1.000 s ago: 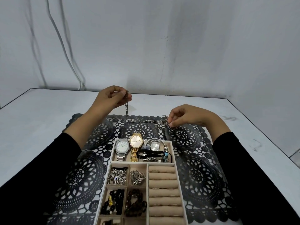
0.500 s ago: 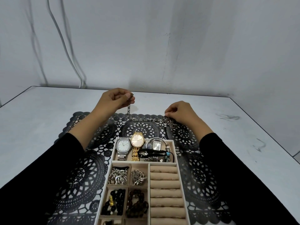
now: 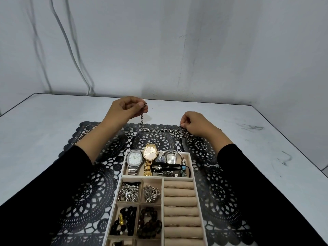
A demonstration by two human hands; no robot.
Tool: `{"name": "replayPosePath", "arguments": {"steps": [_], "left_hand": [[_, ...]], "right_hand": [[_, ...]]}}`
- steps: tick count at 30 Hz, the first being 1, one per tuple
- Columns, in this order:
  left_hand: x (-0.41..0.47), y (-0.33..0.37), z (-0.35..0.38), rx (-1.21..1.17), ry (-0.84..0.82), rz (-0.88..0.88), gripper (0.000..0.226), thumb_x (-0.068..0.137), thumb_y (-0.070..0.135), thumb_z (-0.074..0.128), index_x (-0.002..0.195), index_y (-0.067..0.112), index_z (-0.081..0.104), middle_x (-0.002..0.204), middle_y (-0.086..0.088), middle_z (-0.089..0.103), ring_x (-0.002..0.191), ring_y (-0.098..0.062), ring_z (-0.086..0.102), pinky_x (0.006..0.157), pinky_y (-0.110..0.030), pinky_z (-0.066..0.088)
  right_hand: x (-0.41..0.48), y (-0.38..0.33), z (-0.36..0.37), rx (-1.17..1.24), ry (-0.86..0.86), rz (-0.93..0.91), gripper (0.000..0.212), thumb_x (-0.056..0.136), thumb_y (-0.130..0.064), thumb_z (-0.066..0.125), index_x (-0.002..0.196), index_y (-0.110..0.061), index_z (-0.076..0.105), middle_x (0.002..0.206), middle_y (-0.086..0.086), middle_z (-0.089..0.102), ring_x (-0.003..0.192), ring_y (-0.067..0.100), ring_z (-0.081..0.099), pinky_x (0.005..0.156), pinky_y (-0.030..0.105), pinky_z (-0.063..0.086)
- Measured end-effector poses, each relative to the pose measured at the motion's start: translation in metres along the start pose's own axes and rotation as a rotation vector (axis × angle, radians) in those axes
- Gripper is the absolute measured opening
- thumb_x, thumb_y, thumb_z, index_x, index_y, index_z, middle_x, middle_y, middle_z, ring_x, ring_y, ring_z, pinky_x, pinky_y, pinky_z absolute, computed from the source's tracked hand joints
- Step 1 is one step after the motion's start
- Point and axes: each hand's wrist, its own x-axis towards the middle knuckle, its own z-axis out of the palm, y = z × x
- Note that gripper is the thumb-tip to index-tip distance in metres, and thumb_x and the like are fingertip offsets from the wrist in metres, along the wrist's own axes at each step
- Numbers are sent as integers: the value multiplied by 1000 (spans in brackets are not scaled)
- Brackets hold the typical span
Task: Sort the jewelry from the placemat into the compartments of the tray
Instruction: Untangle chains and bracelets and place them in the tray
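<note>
Right hand (image 3: 197,125) has slid its end of the chain (image 3: 159,130) slightly farther away

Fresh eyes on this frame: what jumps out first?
A chain spans the far edge of the placemat: the left hand pinches one end raised, the right hand pinches the other down at the mat. Nearer, a gold watch stands out in the far compartment of the tray.

The left hand (image 3: 126,109) pinches one end of a metal chain (image 3: 160,130) and holds it up. The right hand (image 3: 193,123) pinches the other end, low on the black lacy placemat (image 3: 85,189). Nearer sits the tray (image 3: 192,172) — watches (image 3: 142,158), beads (image 3: 126,220) and chains lie in its boxes.
</note>
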Motion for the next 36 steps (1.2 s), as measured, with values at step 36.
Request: {"name": "replayPosePath", "arguments": {"steps": [36], "left_hand": [[-23, 60, 47, 48, -18, 233, 9, 83, 5, 73, 90, 10, 70, 81, -15, 70, 84, -19, 70, 85, -32, 56]], "right_hand": [[-46, -84, -61, 660, 170, -456, 24, 82, -5, 71, 106, -10, 71, 78, 2, 66, 74, 5, 59, 68, 17, 46]]}}
